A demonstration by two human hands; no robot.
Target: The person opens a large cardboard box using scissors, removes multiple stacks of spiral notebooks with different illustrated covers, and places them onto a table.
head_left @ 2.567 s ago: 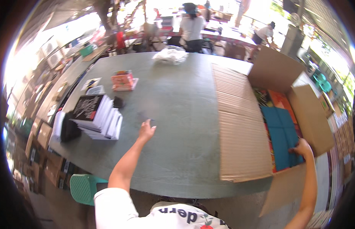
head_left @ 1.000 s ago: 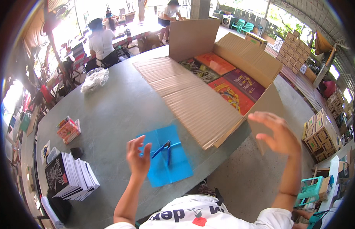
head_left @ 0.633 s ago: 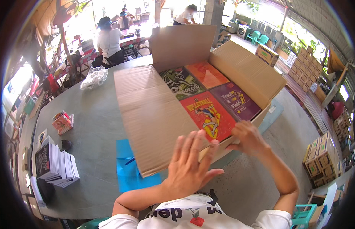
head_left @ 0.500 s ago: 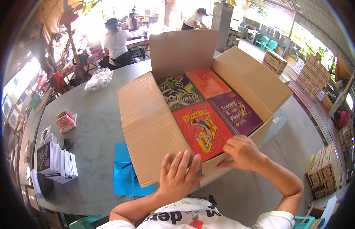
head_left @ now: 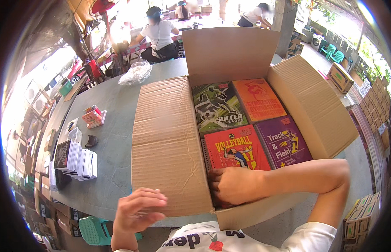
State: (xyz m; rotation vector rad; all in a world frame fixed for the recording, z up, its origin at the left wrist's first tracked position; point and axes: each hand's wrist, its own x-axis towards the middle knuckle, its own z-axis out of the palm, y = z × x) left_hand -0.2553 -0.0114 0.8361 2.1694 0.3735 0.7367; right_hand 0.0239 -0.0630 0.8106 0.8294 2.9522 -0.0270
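Head view, right hand: my right hand (head_left: 233,185) is down inside the open cardboard box (head_left: 313,109), fingers curled over the near edge of the red notebook (head_left: 237,149); whether I actually grip it I cannot tell.
Head view, left hand: my left hand (head_left: 139,210) hovers at the near corner of the box's left flap (head_left: 166,143), fingers loosely spread, holding nothing.
Box contents: four spiral notebooks lie flat in a two-by-two block, the red one near left, a purple notebook (head_left: 283,140) near right, a green notebook (head_left: 218,107) far left and an orange notebook (head_left: 258,98) far right.
Table: the box sits on the grey-green table (head_left: 111,143); a stack of booklets (head_left: 76,159) lies well to the left, and a white plastic bag (head_left: 136,73) lies at the far edge.
Changed since half a second ago: my right hand has slid from the box's near rim down onto the red notebook; my left hand has come off the flap toward its corner; the blue sheet seen beside the flap no longer shows.
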